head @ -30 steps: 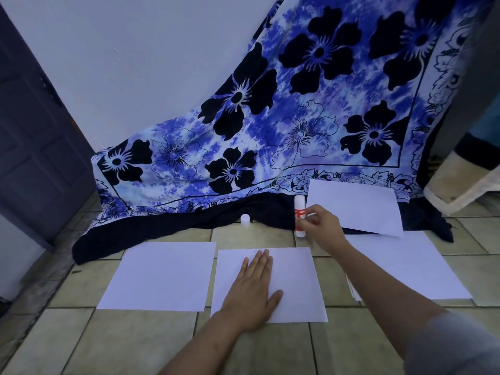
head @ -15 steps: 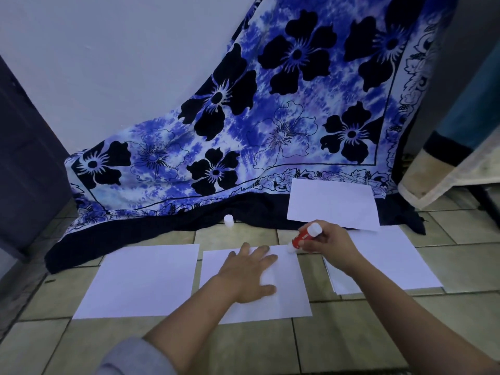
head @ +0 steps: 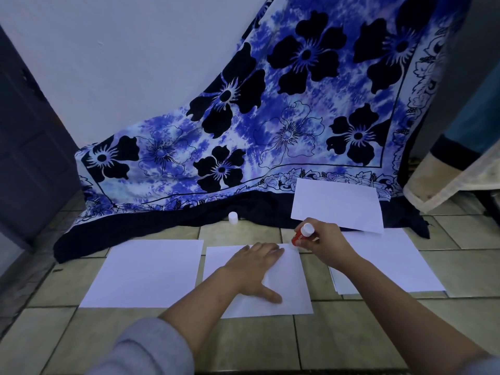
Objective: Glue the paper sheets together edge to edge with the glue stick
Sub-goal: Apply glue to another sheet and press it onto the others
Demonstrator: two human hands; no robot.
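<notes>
Two white paper sheets lie side by side on the tiled floor: a left sheet (head: 146,272) and a middle sheet (head: 286,288). My left hand (head: 254,266) lies flat on the middle sheet with fingers straight. My right hand (head: 324,239) grips a red and white glue stick (head: 303,234), tilted, with its lower end at the middle sheet's far right corner. The glue stick's white cap (head: 233,218) stands on the floor beyond the sheets.
A stack of white sheets (head: 400,261) lies to the right, and one more sheet (head: 338,204) rests on the hem of a blue flowered cloth (head: 243,131) draped against the wall. A dark door (head: 27,131) stands at left.
My right hand lifted the glue stick from standing upright on the floor, tilted it and brought it down to the middle sheet's far right corner. My left hand stayed on the sheet.
</notes>
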